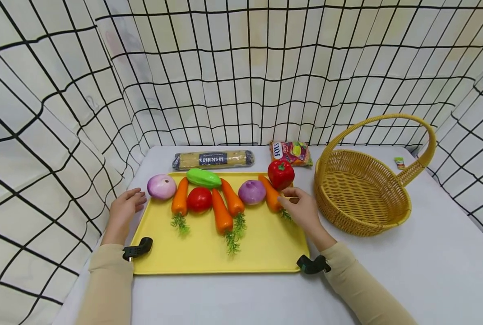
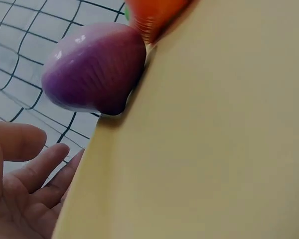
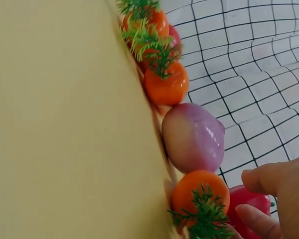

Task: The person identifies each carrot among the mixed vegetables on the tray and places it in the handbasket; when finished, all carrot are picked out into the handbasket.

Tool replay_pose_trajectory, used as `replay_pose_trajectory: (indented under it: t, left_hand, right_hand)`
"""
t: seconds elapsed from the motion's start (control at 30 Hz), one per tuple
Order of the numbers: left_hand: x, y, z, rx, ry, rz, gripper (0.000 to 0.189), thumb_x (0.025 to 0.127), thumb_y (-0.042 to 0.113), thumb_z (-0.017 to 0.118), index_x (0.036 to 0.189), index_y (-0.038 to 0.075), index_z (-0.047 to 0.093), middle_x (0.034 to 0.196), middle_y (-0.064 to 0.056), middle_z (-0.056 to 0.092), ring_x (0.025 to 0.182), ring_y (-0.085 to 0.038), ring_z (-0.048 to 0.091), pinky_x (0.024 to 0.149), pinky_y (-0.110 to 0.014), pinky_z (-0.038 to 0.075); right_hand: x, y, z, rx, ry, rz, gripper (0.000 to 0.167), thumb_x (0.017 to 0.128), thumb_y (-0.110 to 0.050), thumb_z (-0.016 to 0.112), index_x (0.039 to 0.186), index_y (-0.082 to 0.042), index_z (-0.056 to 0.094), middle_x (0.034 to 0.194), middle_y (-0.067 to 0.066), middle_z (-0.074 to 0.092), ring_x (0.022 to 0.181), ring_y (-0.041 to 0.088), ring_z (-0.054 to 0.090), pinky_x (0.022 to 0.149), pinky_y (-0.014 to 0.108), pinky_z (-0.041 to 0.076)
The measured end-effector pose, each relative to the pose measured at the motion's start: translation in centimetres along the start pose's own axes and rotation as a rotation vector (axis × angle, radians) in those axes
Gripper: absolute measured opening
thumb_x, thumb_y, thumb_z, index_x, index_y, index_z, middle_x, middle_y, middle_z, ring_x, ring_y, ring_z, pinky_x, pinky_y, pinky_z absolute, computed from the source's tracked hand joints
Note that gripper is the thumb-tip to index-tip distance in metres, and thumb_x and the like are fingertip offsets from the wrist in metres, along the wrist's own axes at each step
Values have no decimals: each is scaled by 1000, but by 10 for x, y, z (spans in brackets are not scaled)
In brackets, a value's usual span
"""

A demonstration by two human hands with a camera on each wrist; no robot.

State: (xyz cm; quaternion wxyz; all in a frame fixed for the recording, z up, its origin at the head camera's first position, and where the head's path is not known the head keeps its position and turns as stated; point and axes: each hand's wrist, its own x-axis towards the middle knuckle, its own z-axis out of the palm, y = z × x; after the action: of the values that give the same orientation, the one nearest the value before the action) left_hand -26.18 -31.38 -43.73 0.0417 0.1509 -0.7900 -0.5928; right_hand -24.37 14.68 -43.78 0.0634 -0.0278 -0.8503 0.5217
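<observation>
While the left hand [image 1: 123,212] is hovering near a purple onion [image 1: 161,187] at the back left corner of the yellow tray [image 1: 172,253], fingers parted and holding nothing, the right hand [image 1: 305,212] is hanging, thumb and finger apart, near a carrot [image 1: 269,194] and a red pepper [image 1: 281,175]; any contact is not showing clearly. Both are lying at the tray's back right, left of a wicker basket [image 1: 357,228].

Wicker basket [image 1: 359,192] at three o'clock, Fox's bag [image 1: 294,153] at its ten, tiny packet [image 1: 399,163] at its two, clear-wrapped pack [image 1: 214,160] at the bag's nine, black-gridded backdrop [image 1: 257,67] at twelve
</observation>
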Motion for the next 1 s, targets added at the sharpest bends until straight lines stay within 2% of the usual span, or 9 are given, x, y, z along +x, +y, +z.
replay_pose_trajectory:
  t: [0.07, 0.17, 0.23, 0.3, 0.4, 0.53, 0.63, 0.83, 1.0]
  left_hand:
    - [1, -2, -1, -22, 14, 8, 49, 105, 23, 39, 146, -4, 39, 127, -9, 61, 83, 6, 59, 77, -11, 50]
    - [2, -4, -1, -8, 46, 20, 48, 105, 25, 40, 144, -3, 44, 114, 3, 62, 85, 3, 60, 77, -10, 50]
    - [1, -5, 0, 47, 64, 43, 48, 104, 28, 41, 142, -1, 47, 117, 0, 63, 85, 4, 59, 77, -9, 49]
    - [1, -6, 1, 92, 65, 75, 48, 103, 28, 46, 140, -1, 49, 125, -9, 62, 85, 5, 57, 76, -9, 49]
    - [0, -10, 2, 218, 14, 142, 48, 99, 25, 55, 139, -1, 51, 132, -19, 58, 87, 6, 54, 74, -8, 47]
    - [0, -14, 4, 342, -60, 234, 54, 94, 16, 64, 141, -4, 46, 131, -25, 57, 103, -14, 59, 75, -9, 43]
    - [0, -14, 6, 337, -65, 247, 60, 90, 9, 65, 145, -4, 41, 130, -27, 57, 111, -30, 57, 76, -9, 42]
    - [1, -12, 6, 341, -58, 245, 62, 89, 6, 65, 145, -4, 40, 130, -27, 57, 108, -25, 57, 75, -9, 41]
    - [-2, -12, 6, 360, -97, 238, 64, 88, 5, 64, 146, -4, 38, 134, -28, 53, 114, -33, 53, 81, -17, 40]
  right_hand:
    - [1, 2, 1, -6, 21, -20, 32, 86, -28, 74, 111, -8, 69, 113, 9, 67, 98, 24, 63, 77, 30, 50]
    - [3, 4, 3, 6, 41, -53, 34, 85, -28, 75, 110, -7, 69, 111, 9, 68, 95, 23, 62, 78, 31, 48]
    - [3, 5, 6, 10, 46, -73, 35, 84, -28, 77, 110, -7, 69, 110, 9, 68, 94, 23, 61, 79, 32, 48]
    - [1, 7, 9, 0, 41, -83, 36, 82, -28, 78, 110, -7, 68, 109, 8, 68, 93, 23, 59, 79, 32, 47]
    - [-1, 8, 13, -43, 37, -79, 41, 81, -29, 79, 113, -8, 67, 108, 7, 66, 92, 23, 55, 78, 32, 44]
    - [-3, 10, 14, -120, 24, -78, 51, 79, -31, 81, 120, -6, 63, 107, 9, 63, 89, 23, 52, 75, 32, 41]
    - [-3, 9, 14, -191, -10, -90, 61, 79, -36, 81, 126, -5, 58, 110, 10, 62, 89, 24, 52, 74, 32, 41]
    - [-1, 7, 14, -270, -31, -105, 66, 79, -40, 79, 129, -4, 54, 111, 11, 63, 89, 24, 52, 73, 32, 40]
    - [-2, 11, 16, -264, -4, -122, 59, 81, -35, 79, 127, -4, 58, 107, 12, 66, 84, 23, 53, 70, 31, 38]
